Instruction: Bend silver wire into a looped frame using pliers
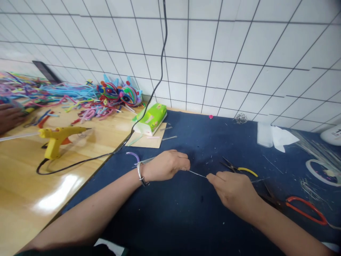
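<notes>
The left fingers (183, 164) and right fingers (212, 177) pinch a thin wire (197, 174) between them, above the dark blue surface (170, 213), near yellow-handled pliers (246, 171).

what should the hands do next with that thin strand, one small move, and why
Perhaps ease the right hand gently away from the left hand to tension the thin strand: the fingers of both pinch it, only a short span shows between them, and nothing seems to lie across that span.
</notes>
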Demonstrator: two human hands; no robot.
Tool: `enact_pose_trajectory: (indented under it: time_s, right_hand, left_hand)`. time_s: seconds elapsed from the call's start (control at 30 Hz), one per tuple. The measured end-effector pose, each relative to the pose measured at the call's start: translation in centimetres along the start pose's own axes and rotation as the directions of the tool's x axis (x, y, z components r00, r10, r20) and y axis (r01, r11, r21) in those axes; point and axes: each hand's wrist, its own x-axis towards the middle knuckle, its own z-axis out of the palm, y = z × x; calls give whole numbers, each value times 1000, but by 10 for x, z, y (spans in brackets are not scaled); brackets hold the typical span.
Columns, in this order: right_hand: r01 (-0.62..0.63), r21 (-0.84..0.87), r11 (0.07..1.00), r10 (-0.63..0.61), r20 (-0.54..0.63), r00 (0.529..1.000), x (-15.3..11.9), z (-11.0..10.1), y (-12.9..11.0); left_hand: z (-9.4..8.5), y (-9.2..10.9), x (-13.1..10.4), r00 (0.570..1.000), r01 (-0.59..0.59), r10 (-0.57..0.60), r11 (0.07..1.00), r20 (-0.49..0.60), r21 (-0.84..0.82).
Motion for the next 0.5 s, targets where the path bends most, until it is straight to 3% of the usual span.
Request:
enact_pose_trajectory:
  time_s: [0.17,0.27,0.5]
  right_hand:
    - [-5,-56,998,5,-3,1000,-2,5,0]
    - [4,-75,997,-5,-10,1000,-3,7,0]
    - [41,-92,995,-45,-43,998,0,4,-8]
  left_hand:
    - [1,-7,-2,997,8,4,989,83,-150]
    - [0,-5,-2,997,15,2,977,78,-213]
    - [9,28,6,1000,14,-18,985,-22,-172]
